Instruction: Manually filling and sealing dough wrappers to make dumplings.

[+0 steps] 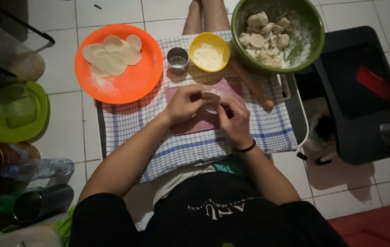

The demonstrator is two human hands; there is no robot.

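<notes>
Both my hands meet over a pink board [190,122] lying on a blue-checked cloth [131,126]. My left hand [183,103] and my right hand [234,120], which has a dark band at the wrist, pinch a small piece of pale dough [210,97] between their fingertips. Just beyond them stand a small metal cup [177,58] and a yellow bowl of flour [209,51]. A wooden rolling pin [251,84] lies to the right of the board.
An orange plate [131,80] with several flat dough rounds [111,55] sits at the far left of the cloth. A green bowl [311,27] of dough lumps stands far right. A dark tray [364,96] lies right; green lid, bottles and containers crowd the left.
</notes>
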